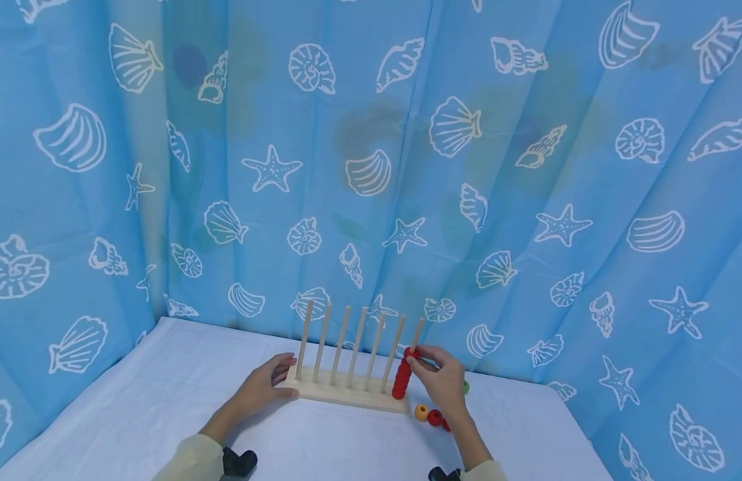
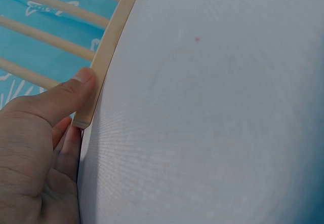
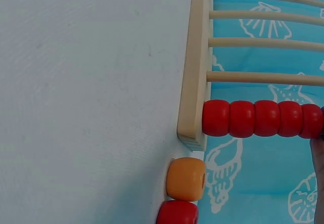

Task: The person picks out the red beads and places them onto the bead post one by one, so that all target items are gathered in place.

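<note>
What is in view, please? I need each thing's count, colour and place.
Curtain: one, blue, white-patterned, background
Cloth: one, white, foreground
Base: one, pale wood, on cloth
Rods: seven, pale wood, on base
Stacked beads: at least five, red, rightmost rod
Orange bead: one, orange, near base's right end
Loose red beads: two visible, red, beside orange bead
Green bead: one, green, right of base, partly hidden
Sleeves: two, cream, lower edge
Wrist pieces: two, black, lower edge
Left grip: one, bare hand, base's left end
Right grip: one, bare hand, pinching one stacked bead

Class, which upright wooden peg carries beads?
The thin, pale wooden peg at the right end, threaded with round red beads; the six other pegs stand bare.
</note>
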The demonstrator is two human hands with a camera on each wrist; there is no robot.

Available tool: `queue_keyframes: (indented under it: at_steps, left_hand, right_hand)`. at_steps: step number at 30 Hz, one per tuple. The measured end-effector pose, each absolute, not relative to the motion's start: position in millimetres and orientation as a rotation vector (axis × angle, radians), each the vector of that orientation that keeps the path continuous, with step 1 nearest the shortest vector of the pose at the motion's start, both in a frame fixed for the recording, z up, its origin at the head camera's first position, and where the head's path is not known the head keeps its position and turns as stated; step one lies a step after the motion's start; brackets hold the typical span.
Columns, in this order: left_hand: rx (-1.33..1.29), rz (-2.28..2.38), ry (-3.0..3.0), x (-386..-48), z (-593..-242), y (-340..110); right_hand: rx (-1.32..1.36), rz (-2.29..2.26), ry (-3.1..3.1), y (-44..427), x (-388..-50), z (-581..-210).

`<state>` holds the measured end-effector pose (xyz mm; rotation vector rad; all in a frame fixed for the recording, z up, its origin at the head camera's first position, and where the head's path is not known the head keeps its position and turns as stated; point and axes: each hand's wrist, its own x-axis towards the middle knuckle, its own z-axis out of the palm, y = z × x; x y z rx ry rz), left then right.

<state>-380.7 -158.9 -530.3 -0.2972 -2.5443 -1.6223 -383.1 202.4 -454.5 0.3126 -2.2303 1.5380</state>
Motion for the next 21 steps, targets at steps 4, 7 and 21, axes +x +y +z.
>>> queue_keyframes:
  at_steps: [4, 7, 21]
  left_hand:
    - [-0.308, -1.598, -2.555, -381, -531, -159]
    - [-0.315, -1.579, -2.558, -380, -530, -159]
    - [-0.305, -1.619, -2.539, -379, -529, -159]
  right_hand:
    - [0.315, 1.494, -2.259, 195, -369, -443]
    - [0.320, 1.483, -2.268, 190, -356, -431]
    - [0.290, 1.501, -2.276, 204, -379, -455]
